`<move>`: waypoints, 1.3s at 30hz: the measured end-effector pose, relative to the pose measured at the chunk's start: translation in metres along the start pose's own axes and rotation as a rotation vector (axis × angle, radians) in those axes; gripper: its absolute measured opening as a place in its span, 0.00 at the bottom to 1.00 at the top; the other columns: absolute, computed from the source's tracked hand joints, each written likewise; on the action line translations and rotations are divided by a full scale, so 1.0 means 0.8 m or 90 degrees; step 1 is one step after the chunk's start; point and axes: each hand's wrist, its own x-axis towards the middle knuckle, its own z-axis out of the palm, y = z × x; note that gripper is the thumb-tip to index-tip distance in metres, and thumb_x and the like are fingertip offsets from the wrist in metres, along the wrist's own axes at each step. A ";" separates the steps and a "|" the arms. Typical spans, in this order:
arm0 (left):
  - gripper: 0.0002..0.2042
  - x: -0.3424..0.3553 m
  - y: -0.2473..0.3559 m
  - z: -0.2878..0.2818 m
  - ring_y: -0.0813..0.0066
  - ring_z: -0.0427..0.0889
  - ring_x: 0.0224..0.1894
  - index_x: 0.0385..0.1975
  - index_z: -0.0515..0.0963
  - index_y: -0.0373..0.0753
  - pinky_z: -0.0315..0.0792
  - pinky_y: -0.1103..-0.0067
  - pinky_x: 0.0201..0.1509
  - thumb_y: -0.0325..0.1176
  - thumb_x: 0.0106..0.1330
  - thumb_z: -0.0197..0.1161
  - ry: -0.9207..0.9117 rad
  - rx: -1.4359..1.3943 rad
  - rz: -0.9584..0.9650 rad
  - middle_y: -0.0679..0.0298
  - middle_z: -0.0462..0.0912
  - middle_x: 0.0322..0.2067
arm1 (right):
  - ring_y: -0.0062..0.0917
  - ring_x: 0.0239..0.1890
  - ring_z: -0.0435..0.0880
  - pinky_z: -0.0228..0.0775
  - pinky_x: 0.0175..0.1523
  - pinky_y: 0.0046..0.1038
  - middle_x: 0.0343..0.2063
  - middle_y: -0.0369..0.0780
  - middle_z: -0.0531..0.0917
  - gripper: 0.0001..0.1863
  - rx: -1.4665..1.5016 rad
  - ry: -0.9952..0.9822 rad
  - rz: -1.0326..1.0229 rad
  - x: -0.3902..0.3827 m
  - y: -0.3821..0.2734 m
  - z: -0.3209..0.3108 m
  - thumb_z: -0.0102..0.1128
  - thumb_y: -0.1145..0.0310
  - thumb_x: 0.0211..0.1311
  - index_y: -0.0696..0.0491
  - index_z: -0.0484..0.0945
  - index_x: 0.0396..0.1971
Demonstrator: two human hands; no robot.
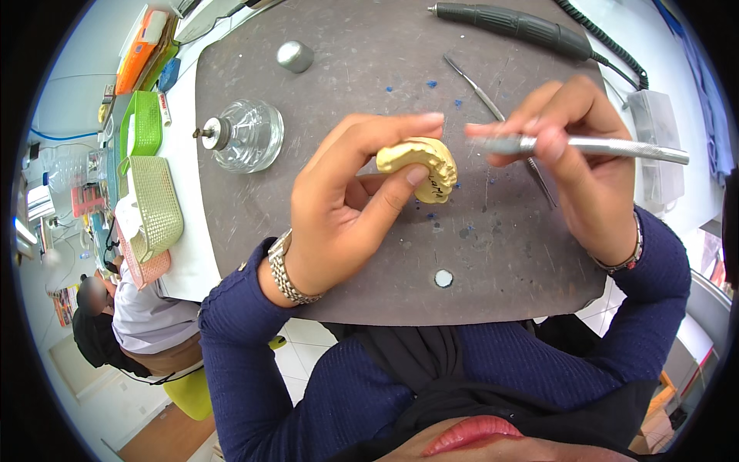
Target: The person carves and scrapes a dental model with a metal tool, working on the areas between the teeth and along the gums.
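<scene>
My left hand is closed around a yellow plaster dental cast, with the thumb pressed on its inner side and the index finger over the top. Handwriting marks the cast's face. My right hand grips a silver metal tool with a knurled handle, like a hobby knife. Its front end points left toward the cast and is blurred by motion; a gap shows between them. Beneath my right hand a slim metal carver lies on the dark board, near scattered blue wax crumbs.
A glass spirit lamp and a silver metal cap stand at the left. A black rotary handpiece with a coiled cord lies at the far right, near a clear plastic box. Baskets line the left edge. Another person sits beyond.
</scene>
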 end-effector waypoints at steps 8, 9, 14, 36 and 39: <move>0.29 0.007 0.000 -0.002 0.70 0.79 0.47 0.69 0.46 0.37 0.80 0.72 0.45 0.31 0.72 0.49 -0.014 -0.386 -0.224 0.51 0.71 0.52 | 0.28 0.38 0.85 0.79 0.39 0.23 0.38 0.49 0.78 0.16 0.046 0.084 0.036 0.002 -0.008 0.005 0.33 0.56 0.76 0.53 0.62 0.35; 0.30 0.008 0.000 -0.002 0.70 0.79 0.47 0.70 0.44 0.38 0.80 0.72 0.44 0.32 0.72 0.50 -0.014 -0.435 -0.248 0.52 0.71 0.52 | 0.29 0.39 0.85 0.80 0.40 0.24 0.39 0.51 0.79 0.16 0.053 0.081 0.040 0.002 -0.007 0.005 0.31 0.56 0.76 0.53 0.61 0.35; 0.38 0.007 0.005 -0.004 0.73 0.76 0.47 0.71 0.41 0.41 0.79 0.75 0.44 0.28 0.66 0.57 -0.054 -0.527 -0.311 0.56 0.67 0.52 | 0.35 0.45 0.84 0.80 0.43 0.25 0.43 0.55 0.79 0.17 0.058 0.074 0.100 0.003 -0.010 0.011 0.28 0.54 0.76 0.52 0.60 0.35; 0.38 -0.004 -0.006 -0.003 0.81 0.67 0.55 0.70 0.50 0.31 0.62 0.84 0.58 0.18 0.59 0.60 -0.223 -0.367 -0.224 0.63 0.63 0.58 | 0.36 0.44 0.84 0.78 0.46 0.32 0.36 0.42 0.84 0.16 -0.186 -0.122 -0.102 -0.001 -0.018 0.006 0.69 0.83 0.48 0.53 0.75 0.35; 0.38 -0.004 -0.008 -0.001 0.76 0.64 0.62 0.69 0.50 0.31 0.59 0.80 0.64 0.18 0.59 0.61 -0.228 -0.358 -0.197 0.62 0.63 0.59 | 0.37 0.46 0.84 0.79 0.47 0.32 0.36 0.42 0.84 0.15 -0.218 -0.144 -0.140 0.001 -0.017 0.006 0.70 0.81 0.48 0.54 0.75 0.35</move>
